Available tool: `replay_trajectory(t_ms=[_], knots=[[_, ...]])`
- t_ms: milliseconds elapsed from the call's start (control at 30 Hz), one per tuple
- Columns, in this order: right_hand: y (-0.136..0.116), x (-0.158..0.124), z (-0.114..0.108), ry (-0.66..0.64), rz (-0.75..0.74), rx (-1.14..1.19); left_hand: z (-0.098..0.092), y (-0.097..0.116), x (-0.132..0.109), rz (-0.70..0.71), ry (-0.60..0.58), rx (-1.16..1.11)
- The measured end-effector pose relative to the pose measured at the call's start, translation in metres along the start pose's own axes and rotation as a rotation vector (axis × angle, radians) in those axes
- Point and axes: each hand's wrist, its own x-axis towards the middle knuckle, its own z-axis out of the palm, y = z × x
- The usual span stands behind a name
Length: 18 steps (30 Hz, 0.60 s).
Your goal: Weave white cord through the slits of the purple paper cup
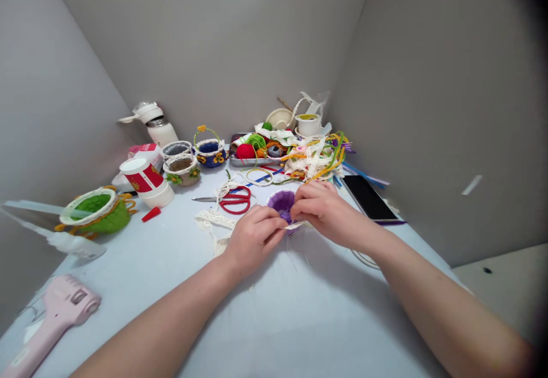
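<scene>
A small purple yarn-wrapped cup (pixel 281 202) stands on the white table (pixel 274 315) between my hands. My left hand (pixel 252 238) pinches a strip of cream lace trim (pixel 214 222) against the cup's near side. My right hand (pixel 323 209) is closed on the cup's right side and presses the lace end there. More of the lace trails off to the left of my left hand.
Red-handled scissors (pixel 233 200) lie just behind the cup. A black phone (pixel 368 196) lies at right. Decorated baskets (pixel 97 212), paper cups (pixel 143 179), a tray of yarn (pixel 257 148), a tangle of ribbons (pixel 317 158) and a pink glue gun (pixel 55 315) surround the work spot.
</scene>
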Motion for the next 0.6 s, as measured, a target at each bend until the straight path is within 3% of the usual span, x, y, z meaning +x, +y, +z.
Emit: replay_trajectory(t_ms=[367,600], knots=[[0.015,0.022,0.002,-0.140,-0.139,0.227,-0.003,-0.002,0.004,-0.034,0.003,-0.007],[0.005,0.026,-0.009,-0.148,0.013,0.242,-0.004,-0.004,0.006,-0.013,0.024,-0.002]])
